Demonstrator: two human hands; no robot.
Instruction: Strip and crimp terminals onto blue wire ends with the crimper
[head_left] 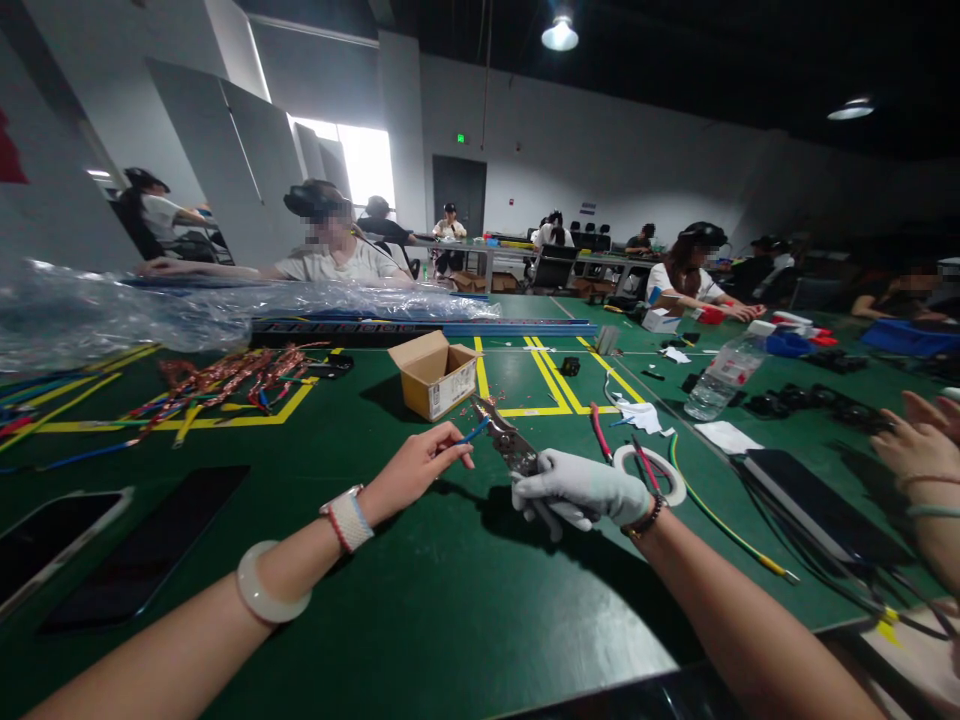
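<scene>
Between the thumb and fingers of my left hand point(424, 462), which is bare, I pinch a short blue wire point(474, 432). The far end of that wire reaches the jaws of a pair of wire strippers point(507, 440); whether the jaws grip it I cannot tell. My right hand point(581, 487) wears a pale glove and is wrapped round the strippers' handles. Just beyond the tool stands an open cardboard box point(433, 378), with copper scraps on the table beside it. A red wire point(601, 432) and a white tape roll point(675, 468) lie near my right wrist.
Stripped copper strands and coloured wires point(225, 385) pile up at the left, near clear plastic wrap point(360, 298). Two phones point(146, 550) lie by my left forearm. At the right are a green-yellow wire point(720, 535), a bottle point(726, 370) and a co-worker's hands point(926, 440).
</scene>
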